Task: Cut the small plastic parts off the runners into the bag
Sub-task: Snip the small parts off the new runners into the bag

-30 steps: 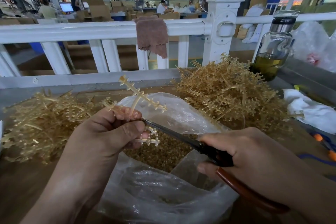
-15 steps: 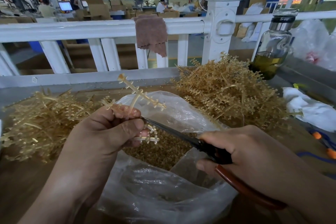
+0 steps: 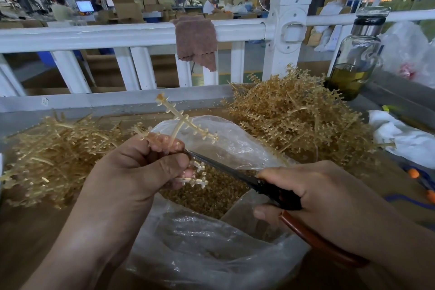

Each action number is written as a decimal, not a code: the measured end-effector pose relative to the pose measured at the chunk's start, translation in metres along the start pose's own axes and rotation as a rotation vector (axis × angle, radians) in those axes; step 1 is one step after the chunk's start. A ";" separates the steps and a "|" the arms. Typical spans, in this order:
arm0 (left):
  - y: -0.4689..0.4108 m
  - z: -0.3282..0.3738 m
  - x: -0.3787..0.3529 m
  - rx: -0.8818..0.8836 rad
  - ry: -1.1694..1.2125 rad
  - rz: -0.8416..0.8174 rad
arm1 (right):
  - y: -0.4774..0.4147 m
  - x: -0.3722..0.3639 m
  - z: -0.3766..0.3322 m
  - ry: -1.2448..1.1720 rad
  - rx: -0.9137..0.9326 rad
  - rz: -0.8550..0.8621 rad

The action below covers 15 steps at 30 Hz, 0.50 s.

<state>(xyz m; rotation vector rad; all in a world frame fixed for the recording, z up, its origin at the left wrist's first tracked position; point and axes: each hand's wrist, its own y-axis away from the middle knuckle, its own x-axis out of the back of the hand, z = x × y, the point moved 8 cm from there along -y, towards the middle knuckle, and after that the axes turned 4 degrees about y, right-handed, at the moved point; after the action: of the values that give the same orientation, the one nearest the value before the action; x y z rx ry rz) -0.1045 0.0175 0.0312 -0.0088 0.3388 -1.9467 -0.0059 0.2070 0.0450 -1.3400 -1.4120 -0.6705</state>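
Over the open bag [image 3: 235,143], a runner [image 3: 179,118] is pinched in the grip of the left hand [image 3: 131,176]. Cutters [image 3: 223,166] are grasped in the right hand [image 3: 329,200] grip, blades at the runner. Cut parts [image 3: 207,198] lie inside the bag. Rail sticker [image 3: 44,101] too small to be read.

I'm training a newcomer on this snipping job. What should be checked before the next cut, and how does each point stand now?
1. Left hand grips the runner: ok, fingers curled round it.
2. Right hand grips the scissors by the handles: ok.
3. Blade tip clear of the left fingers: cannot tell, the tip is hidden behind them.
4. Bag open beneath the cut: ok, its mouth gapes under the runner.
5. Parts left on the runner: ok, several on the lower branch.
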 end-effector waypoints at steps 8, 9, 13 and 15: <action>0.003 0.004 -0.001 0.000 0.006 0.012 | -0.001 0.000 -0.003 0.024 -0.017 -0.016; 0.003 0.005 -0.001 0.002 0.021 0.020 | -0.001 -0.001 -0.003 0.026 -0.015 -0.022; 0.005 0.008 -0.004 0.010 0.033 0.036 | -0.001 -0.002 -0.002 0.028 -0.011 -0.016; 0.005 0.009 -0.005 0.013 0.038 0.039 | -0.001 -0.003 -0.001 0.017 -0.014 -0.010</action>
<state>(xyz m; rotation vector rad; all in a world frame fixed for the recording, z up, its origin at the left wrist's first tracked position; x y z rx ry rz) -0.0966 0.0184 0.0392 0.0430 0.3486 -1.9122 -0.0070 0.2052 0.0431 -1.3364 -1.4032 -0.6982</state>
